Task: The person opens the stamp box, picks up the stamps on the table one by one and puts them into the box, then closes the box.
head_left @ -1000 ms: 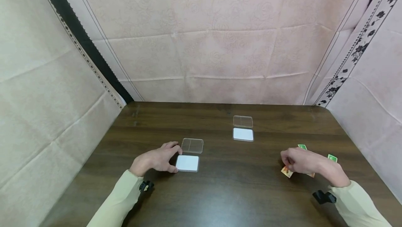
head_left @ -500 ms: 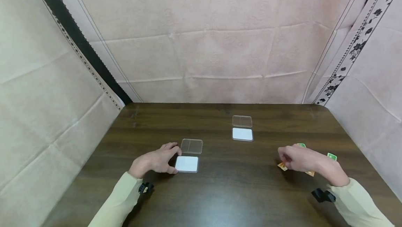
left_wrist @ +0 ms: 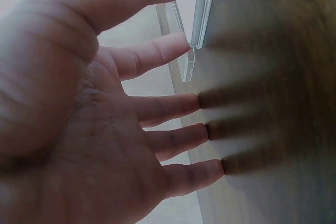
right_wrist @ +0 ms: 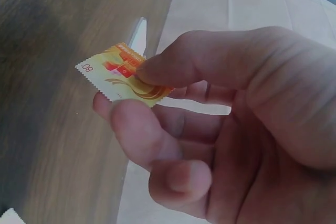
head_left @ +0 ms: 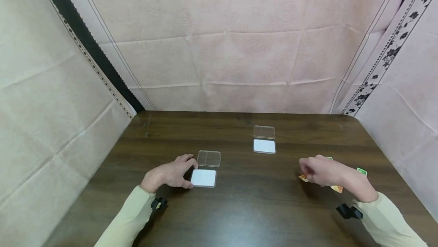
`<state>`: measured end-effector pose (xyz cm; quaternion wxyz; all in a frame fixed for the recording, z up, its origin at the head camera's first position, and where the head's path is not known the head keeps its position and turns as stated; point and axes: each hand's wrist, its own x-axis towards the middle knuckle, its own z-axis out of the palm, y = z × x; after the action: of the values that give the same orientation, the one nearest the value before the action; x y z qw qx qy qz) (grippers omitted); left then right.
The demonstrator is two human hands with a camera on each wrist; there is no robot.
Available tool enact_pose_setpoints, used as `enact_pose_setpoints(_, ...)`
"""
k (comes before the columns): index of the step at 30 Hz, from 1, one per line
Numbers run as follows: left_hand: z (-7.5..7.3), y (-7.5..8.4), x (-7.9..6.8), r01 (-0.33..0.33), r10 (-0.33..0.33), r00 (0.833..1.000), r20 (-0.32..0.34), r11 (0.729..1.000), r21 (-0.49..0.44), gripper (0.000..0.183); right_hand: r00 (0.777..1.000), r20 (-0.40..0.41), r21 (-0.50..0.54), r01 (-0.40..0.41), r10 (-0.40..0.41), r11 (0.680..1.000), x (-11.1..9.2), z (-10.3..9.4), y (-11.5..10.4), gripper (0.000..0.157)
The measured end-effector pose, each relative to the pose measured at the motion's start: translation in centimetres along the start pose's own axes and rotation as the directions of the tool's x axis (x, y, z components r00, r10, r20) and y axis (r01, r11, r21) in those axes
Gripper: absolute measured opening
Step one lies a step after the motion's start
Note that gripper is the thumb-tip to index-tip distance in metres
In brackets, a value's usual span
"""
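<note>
My right hand [head_left: 323, 171] pinches an orange-yellow postage stamp [right_wrist: 123, 74] between thumb and fingers, above the table. Its perforated edge and the figure 80 show in the right wrist view. Beneath and beside that hand lie another orange stamp [head_left: 337, 189] and a green stamp [head_left: 362, 171]; a further green one is mostly covered. Palm down on the left, my left hand [head_left: 171, 172] has its fingers spread, with thumb and index finger at the left corners of the near clear plastic case [head_left: 203, 178], whose base looks white. In the left wrist view, the other fingertips touch the table.
The near case's clear lid [head_left: 209, 158] lies opened flat behind it. Farther back stands a second opened case with a white base [head_left: 264, 146] and clear lid [head_left: 264, 132]. Pale cloth [head_left: 219, 60] hangs behind the dark wooden table [head_left: 232, 209] and at both sides.
My right hand has shifted slightly left with the orange stamp, uncovering more of the orange stamp under the wrist. The left hand and both cases have stayed put.
</note>
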<state>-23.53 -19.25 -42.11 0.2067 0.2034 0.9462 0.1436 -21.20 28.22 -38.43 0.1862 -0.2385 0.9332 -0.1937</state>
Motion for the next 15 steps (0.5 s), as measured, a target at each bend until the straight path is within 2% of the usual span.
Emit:
enact_pose_setpoints(6, -0.1, 0.1, -0.1, 0.005, -0.005, 1.0, -0.001, 1.0, -0.001, 0.048, 1.0, 0.014, 0.05, -0.007, 0.006, 0.999, 0.3, -0.1, -0.6, 0.017)
enact_pose_setpoints(11, -0.1, 0.1, -0.1, 0.002, -0.002, 1.0, 0.001, 1.0, 0.006, 0.048, 1.0, 0.003, 0.044, 0.012, -0.012, 0.999, 0.5, -0.2, -1.0, 0.02)
enact_pose_setpoints(15, 0.0, 0.0, -0.1, -0.002, 0.002, 1.0, 0.001, 1.0, 0.008, 0.047, 0.995, -0.045, -0.037, 0.083, -0.084, 0.996, 0.9, -0.2, -1.2, 0.025)
